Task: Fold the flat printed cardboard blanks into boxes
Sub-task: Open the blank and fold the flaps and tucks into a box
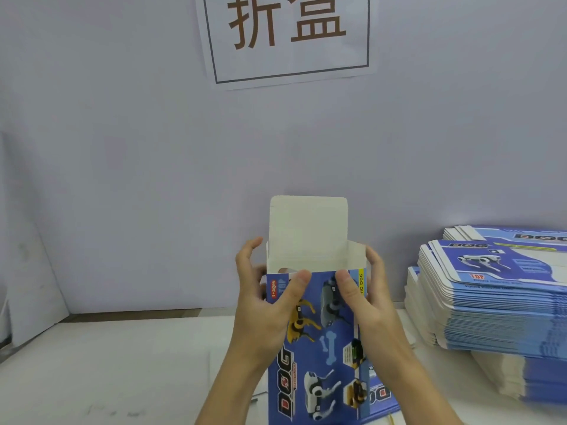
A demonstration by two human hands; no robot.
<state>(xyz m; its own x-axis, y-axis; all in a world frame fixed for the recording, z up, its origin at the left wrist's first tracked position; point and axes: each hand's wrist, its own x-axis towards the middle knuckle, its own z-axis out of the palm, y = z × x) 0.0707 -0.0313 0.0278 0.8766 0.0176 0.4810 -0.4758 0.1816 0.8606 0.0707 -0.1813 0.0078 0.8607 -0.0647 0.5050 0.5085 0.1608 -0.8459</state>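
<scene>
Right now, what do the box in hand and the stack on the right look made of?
Blue printed box, held by the left hand and right hand: thin paperboard, apparently coated print outside, matte off-white inside on the raised flap.
Stack of flat blue blanks: same board by the look; white layered edges show.

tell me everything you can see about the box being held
The box is blue printed cardboard with toy dog pictures, a bone and "DOG" lettering, white inside. It stands upright, opened into a tube, its top lid flap raised and the side flaps up. The left hand and right hand grip its sides, thumbs pressed on the front near the open top.
</scene>
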